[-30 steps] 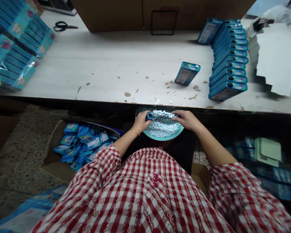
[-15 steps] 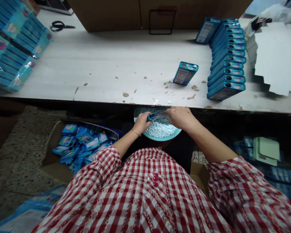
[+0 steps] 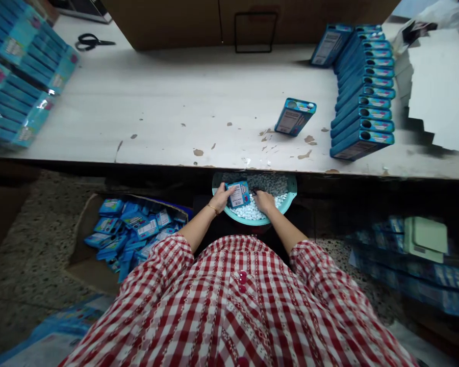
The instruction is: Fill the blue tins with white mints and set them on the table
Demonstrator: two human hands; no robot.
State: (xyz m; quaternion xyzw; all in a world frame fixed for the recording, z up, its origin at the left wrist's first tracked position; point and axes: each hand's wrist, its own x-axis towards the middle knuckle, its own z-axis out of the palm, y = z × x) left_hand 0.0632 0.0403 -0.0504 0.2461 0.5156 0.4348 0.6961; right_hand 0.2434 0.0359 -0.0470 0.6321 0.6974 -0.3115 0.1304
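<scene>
My left hand (image 3: 220,198) is closed around a small blue box (image 3: 238,194), its printed face turned up, above the left side of a turquoise basin (image 3: 248,221). Small white pellets (image 3: 253,211) fill the basin. Over the pellets, to the right of the box, my right hand (image 3: 265,201) reaches down with its fingers bunched. A small dark spot shows at those fingertips, but what they hold is hidden.
One blue box (image 3: 295,117) stands alone on the white table (image 3: 168,117); a row of similar boxes (image 3: 363,112) is at its right. Black scissors (image 3: 94,42) lie far left, near wrapped packs (image 3: 30,81). A carton (image 3: 82,239) of loose blue boxes sits lower left.
My right hand has left the blurred, see-through strip stretched between my hands and moved down into the basin. My left hand has turned the box so its printed face shows.
</scene>
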